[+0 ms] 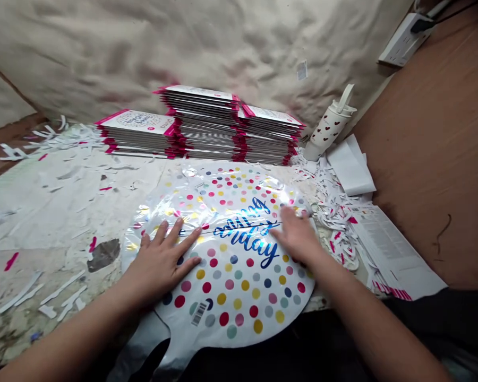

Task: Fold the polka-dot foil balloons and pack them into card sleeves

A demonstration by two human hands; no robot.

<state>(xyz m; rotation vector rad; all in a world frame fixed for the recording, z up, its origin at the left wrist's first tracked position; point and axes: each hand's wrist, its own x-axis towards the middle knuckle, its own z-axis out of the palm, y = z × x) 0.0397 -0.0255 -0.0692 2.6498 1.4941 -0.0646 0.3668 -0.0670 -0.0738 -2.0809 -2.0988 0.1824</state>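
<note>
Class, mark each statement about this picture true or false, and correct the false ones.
1. The left hand and the right hand both touch the spotted foil. True.
2. The lettering on the spotted foil is red. False: it is blue.
3. The middle stack rises higher than the left stack. True.
4. The white tumbler is left of both stacks. False: it is to their right.

Your left hand (163,261) and right hand (298,233) press a dotted foil balloon (239,286) (blue script across it) flat before you.
</note>
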